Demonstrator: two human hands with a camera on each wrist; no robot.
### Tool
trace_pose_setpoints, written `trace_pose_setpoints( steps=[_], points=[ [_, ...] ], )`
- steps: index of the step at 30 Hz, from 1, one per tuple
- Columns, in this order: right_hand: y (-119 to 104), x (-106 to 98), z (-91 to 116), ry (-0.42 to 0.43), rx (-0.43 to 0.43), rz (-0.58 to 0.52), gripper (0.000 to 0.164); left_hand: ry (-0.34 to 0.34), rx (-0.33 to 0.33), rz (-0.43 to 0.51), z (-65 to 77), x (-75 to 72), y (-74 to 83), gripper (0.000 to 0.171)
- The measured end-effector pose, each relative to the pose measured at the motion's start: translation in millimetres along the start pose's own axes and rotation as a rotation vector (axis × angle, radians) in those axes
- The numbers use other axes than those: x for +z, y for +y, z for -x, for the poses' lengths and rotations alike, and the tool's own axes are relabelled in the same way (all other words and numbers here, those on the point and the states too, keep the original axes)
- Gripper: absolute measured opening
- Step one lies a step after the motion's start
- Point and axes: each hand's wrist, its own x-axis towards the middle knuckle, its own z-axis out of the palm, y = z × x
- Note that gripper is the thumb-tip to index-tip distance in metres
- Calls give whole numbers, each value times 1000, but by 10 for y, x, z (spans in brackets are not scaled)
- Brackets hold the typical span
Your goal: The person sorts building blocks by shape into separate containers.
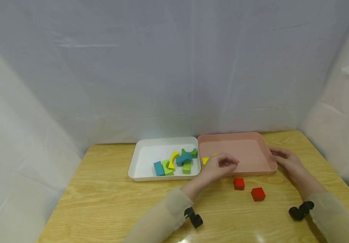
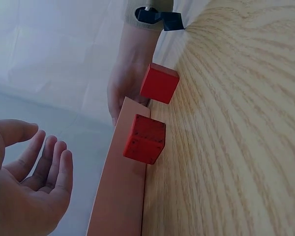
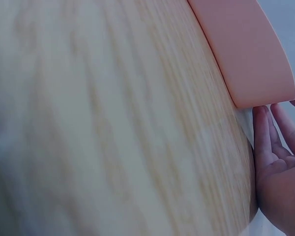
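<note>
My left hand (image 1: pixel 218 165) is over the front left part of the pink tray (image 1: pixel 247 135), its fingers loosely bent. In the left wrist view, a gap shows between its thumb and fingers, with nothing held. Yellow blocks (image 1: pixel 205 160) lie in the tray's left part, partly hidden by this hand. My right hand (image 1: pixel 288 162) touches the tray's right end from outside. The right wrist view shows fairly straight fingers (image 3: pixel 262 130) against the end wall. Two red cubes, a nearer one (image 1: pixel 258 194) and a farther one (image 1: pixel 239 184), sit on the table before the tray.
Left of the pink tray, and touching it, stands a white tray (image 1: pixel 144 152). Inside lie several blocks: a blue rectangular one (image 1: pixel 159 168), a yellow arch (image 1: pixel 172 160), a blue arch (image 1: pixel 184 158) and green pieces. Pale cloth (image 1: pixel 174 67) hangs behind the wooden table (image 1: pixel 101 202).
</note>
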Motion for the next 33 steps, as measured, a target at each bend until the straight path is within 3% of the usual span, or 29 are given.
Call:
trace_pose_setpoints(
  steps=[16,33],
  points=[
    [16,-14,26,-16,-7,5,38,-45,-9,76,109,40,-78,23],
    [19,-28,22,-24,-31,1,35,-33,-60,46,242,31,-203,20]
  ],
)
